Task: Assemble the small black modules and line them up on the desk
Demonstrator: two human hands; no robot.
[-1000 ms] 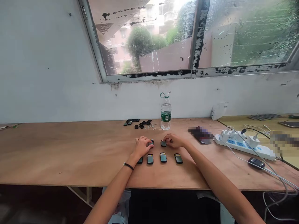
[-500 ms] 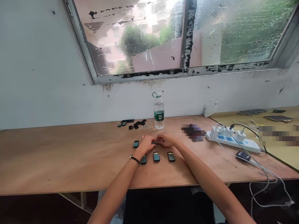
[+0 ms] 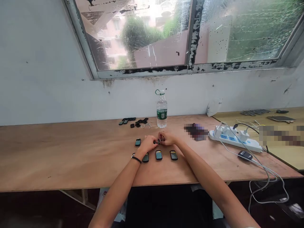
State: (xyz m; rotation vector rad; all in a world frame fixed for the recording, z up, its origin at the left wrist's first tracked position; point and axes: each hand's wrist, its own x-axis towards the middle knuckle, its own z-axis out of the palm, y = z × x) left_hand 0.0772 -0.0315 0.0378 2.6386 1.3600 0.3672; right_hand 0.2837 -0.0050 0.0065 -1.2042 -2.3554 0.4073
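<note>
My left hand (image 3: 148,144) and my right hand (image 3: 167,138) meet above the wooden table, fingertips almost touching. The left fingers are closed on a small dark device (image 3: 156,142), mostly covered by the fingers. My right hand pinches at its right end; what lies between those fingertips is too small to name. Nearer to me, small black devices with grey screens lie in a row: one partly behind my left wrist (image 3: 145,157), a middle one (image 3: 158,155) and a right one (image 3: 174,155). Another black device (image 3: 138,142) rests left of my left hand.
Several black pieces (image 3: 142,121) and small pale metal bits (image 3: 147,125) lie toward the wall. A water bottle (image 3: 161,114) stands behind my hands. On the right are a white power strip (image 3: 234,141), trailing cables and a black oval object (image 3: 245,155).
The view has tilted slightly, so the table appears higher. Both hands stay together over the same spot, with the right fingers slightly shifted around the small dark piece.
</note>
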